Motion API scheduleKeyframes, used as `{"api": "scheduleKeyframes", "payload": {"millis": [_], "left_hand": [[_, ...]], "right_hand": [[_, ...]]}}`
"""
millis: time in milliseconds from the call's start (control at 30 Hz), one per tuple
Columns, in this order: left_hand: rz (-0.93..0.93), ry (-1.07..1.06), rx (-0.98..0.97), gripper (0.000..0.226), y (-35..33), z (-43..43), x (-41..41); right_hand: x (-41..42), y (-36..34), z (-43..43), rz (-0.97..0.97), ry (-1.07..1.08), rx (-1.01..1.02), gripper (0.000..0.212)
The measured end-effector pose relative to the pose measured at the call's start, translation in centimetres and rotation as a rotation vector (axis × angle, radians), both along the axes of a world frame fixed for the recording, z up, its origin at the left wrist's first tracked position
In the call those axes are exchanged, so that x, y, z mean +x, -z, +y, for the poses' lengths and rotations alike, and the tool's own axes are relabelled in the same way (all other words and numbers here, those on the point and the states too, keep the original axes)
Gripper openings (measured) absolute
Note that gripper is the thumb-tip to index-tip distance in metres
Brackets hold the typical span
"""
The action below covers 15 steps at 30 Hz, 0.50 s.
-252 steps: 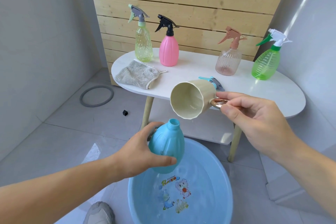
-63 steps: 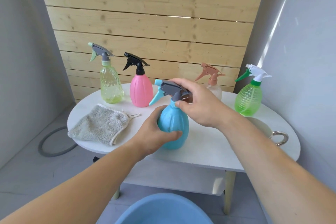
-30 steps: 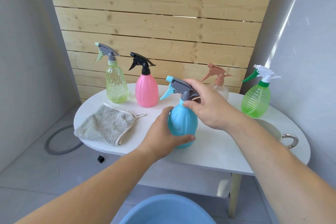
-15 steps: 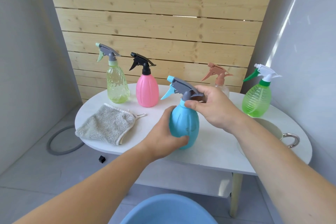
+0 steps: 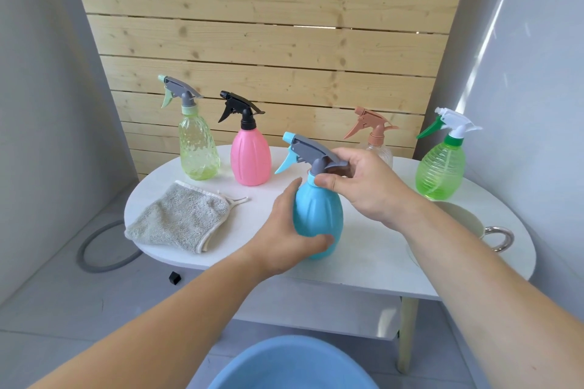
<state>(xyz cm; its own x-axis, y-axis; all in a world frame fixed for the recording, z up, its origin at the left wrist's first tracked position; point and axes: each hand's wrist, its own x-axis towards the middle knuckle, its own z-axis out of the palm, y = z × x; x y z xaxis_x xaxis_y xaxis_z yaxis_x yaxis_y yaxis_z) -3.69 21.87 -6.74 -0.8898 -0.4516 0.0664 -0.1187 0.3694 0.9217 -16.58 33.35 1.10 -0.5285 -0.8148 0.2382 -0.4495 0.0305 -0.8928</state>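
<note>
blue spray bottle (image 5: pixel 317 218) upright on tabletop (image 5: pixel 373 249) | left hand (image 5: pixel 286 240) wraps its belly | right hand (image 5: pixel 363 186) pinches grey trigger head (image 5: pixel 311 151) at collar | smooth stiff plastic, likely water-heavy; grip belly

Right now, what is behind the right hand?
A clear spray bottle with a tan trigger head stands behind the right hand; the hand covers its lower body, so its base cannot be seen.

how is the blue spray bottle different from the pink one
The blue bottle has a grey head with a light-blue trigger; the pink bottle has an all-black head. The blue bottle is gripped by the left hand, with the right hand pinching its collar; the pink bottle stands untouched. Both are opaque, ribbed and upright on the white table.
</note>
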Motion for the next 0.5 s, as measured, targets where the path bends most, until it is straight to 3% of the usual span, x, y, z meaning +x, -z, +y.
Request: {"api": "scheduleKeyframes", "payload": {"millis": [100, 200, 267, 367, 500], "left_hand": [[0.040, -0.055, 0.001, 0.091, -0.05, -0.33, 0.05], [0.027, -0.073, -0.098, 0.099, 0.02, -0.04, 0.15], [0.041, 0.026, -0.020, 0.094, -0.02, 0.17, 0.25], [0.064, -0.036, -0.032, 0.087, -0.02, -0.62, 0.40], [0.002, -0.010, -0.048, 0.099, 0.32, -0.29, 0.51]], "right_hand": [[-0.06, -0.03, 0.09, 0.002, 0.001, 0.000, 0.015], [0.11, -0.05, 0.13, -0.009, -0.009, -0.002, 0.014], [0.27, -0.09, 0.09, 0.001, -0.009, 0.003, 0.014], [0.21, -0.12, 0.20, 0.000, 0.005, 0.003, 0.013], [0.12, -0.05, 0.37, 0.001, 0.016, 0.005, 0.013]]}}
